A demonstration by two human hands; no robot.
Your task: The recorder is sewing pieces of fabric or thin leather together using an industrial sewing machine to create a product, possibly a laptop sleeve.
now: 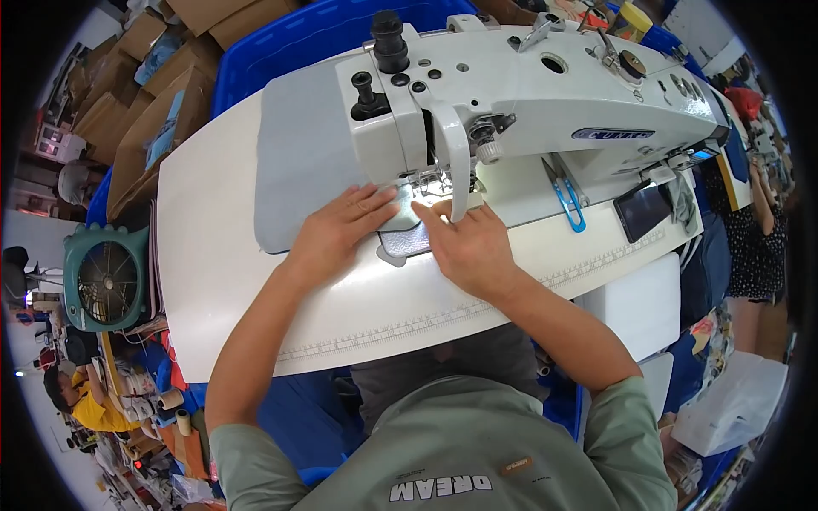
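A white sewing machine (524, 111) stands on a pale table (209, 315) with a printed ruler along its front edge. A large grey fabric piece (294, 162) lies left of its needle area. My left hand (336, 230) rests on the grey material, fingers stretched toward the lit presser foot (430, 183). My right hand (473, 251) is just right of it, beside the white guard, with fingers bent at the work; what they grip, if anything, is hidden. Beneath the hands shows a shiny metal plate (400, 244).
Blue-handled scissors (571, 204) and a phone (639, 213) lie right of the machine. A blue bin (256, 47) and cardboard boxes (128, 119) are behind and left, above a green fan (106, 285). Other people (85, 396) are at both sides.
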